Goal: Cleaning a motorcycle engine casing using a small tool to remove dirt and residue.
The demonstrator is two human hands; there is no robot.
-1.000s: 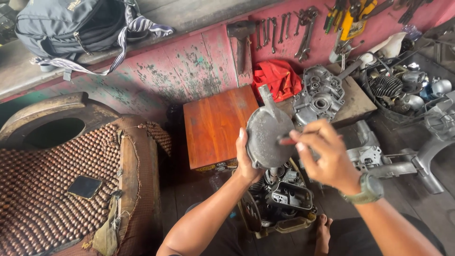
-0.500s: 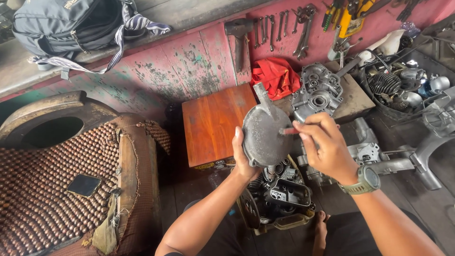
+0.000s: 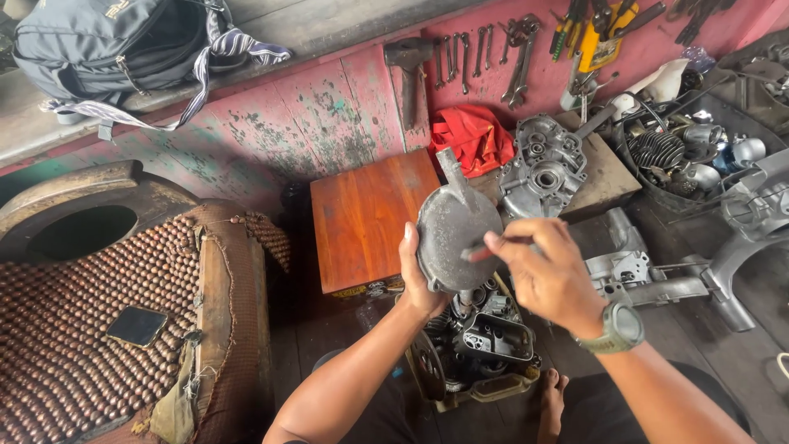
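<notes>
I'm holding a round grey engine cover (image 3: 454, 233) up in mid-frame, left hand (image 3: 417, 275) fingers clamped on its lower-left edge. My right hand (image 3: 549, 275) is pinching a small grey tool (image 3: 485, 247) against its face. An engine block (image 3: 481, 345) is sitting just below, and a wooden box (image 3: 362, 218) just left.

Cover (image 3: 454, 238) in my left hand (image 3: 417, 275) was dull grey cast metal, grimy. Stool top (image 3: 362, 220) was glossy varnished wood. Wall (image 3: 271, 123) was chipped, matt red paint.

Motorcycle repair workshop: hung wrenches (image 3: 481, 56), engine cases (image 3: 542, 168).
</notes>
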